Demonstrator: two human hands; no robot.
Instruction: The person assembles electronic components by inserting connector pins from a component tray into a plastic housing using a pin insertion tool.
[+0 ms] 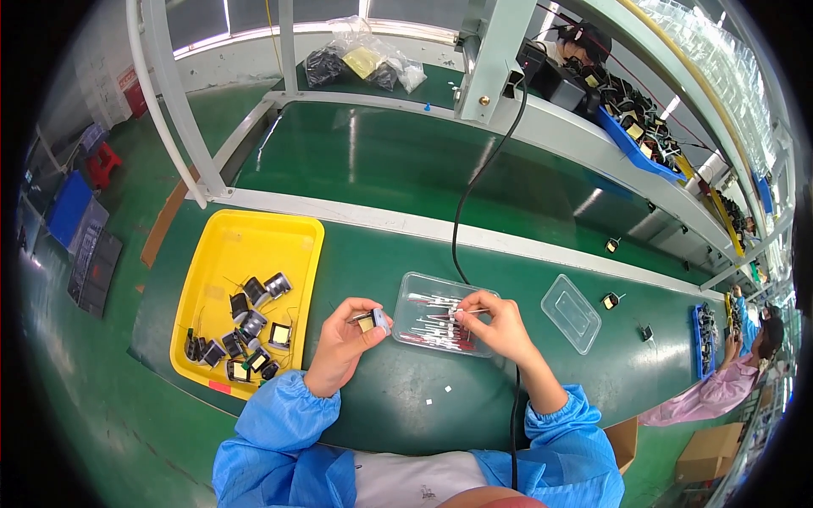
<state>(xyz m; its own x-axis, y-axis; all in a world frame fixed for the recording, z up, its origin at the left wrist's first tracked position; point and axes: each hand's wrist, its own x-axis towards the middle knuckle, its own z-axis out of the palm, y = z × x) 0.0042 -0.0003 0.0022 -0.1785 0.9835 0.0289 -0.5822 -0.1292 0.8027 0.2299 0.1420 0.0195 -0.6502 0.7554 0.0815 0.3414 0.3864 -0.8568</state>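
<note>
My left hand (pixel 345 343) is closed around a small component (pixel 370 322) with a yellow face and a pale grey end, likely like those in the yellow tray. Over a clear plastic box (pixel 405 332), my right hand (pixel 498 320) pinches a thin wire-like part (pixel 476 311) between thumb and fingertips; its exact kind is too small to make out. Inside the box lie several slim parts (pixel 440 339) with white and red bodies. To the left stands the yellow tray (pixel 254 227), holding several black components (pixel 251 322) with wire leads, some with yellow faces.
A clear lid (pixel 572 313) lies right of the box. A black cable (pixel 458 220) crosses the green bench. Loose components (pixel 611 300) sit to the right, near a blue bin (pixel 703 343). Beyond the white rail runs a green belt (pixel 381 161). Co-workers sit at the far right and top.
</note>
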